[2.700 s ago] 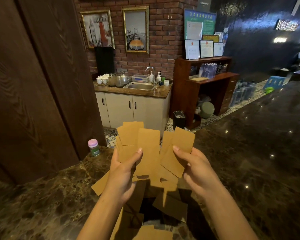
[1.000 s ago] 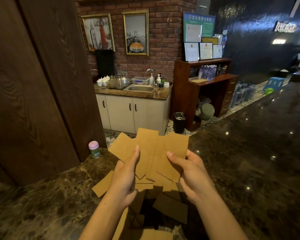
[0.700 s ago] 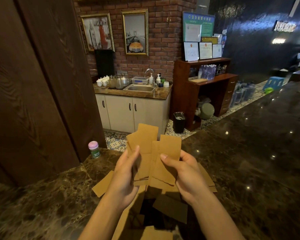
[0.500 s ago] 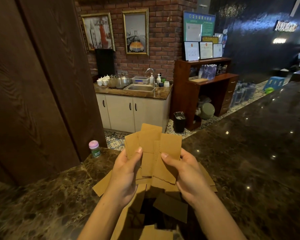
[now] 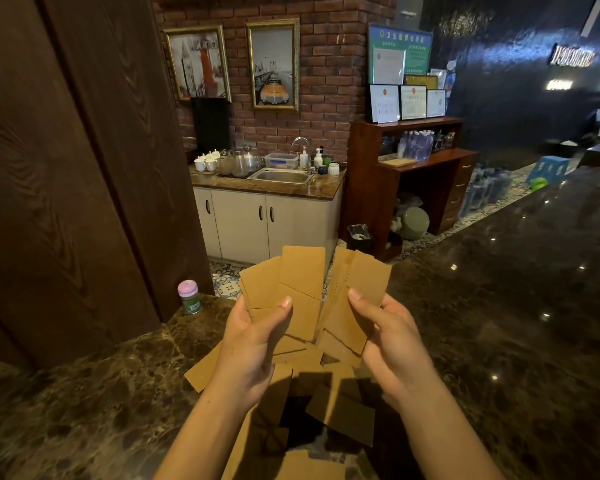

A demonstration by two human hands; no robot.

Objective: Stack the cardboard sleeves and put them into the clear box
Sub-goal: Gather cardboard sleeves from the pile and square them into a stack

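Note:
Above the dark marble counter (image 5: pixel 499 323) I hold two bunches of flat brown cardboard sleeves. My left hand (image 5: pixel 253 344) grips a fanned bunch of sleeves (image 5: pixel 291 289), thumb on top. My right hand (image 5: pixel 392 344) grips a second bunch of sleeves (image 5: pixel 354 306), a small gap between the two bunches. More loose sleeves (image 5: pixel 340 417) lie scattered on the counter below my hands, one sleeve (image 5: pixel 201 372) poking out to the left. No clear box is in view.
A small jar with a pink lid (image 5: pixel 188 296) stands at the counter's far left corner beside a dark wooden wall panel (image 5: pixel 66 168). Beyond the counter are a sink cabinet (image 5: pixel 267 209), a wooden shelf unit (image 5: pixel 413 174) and a small bin (image 5: pixel 358 237).
The sleeves were held together as one overlapping bunch between both hands; now they are split into two bunches, my hands having moved slightly apart.

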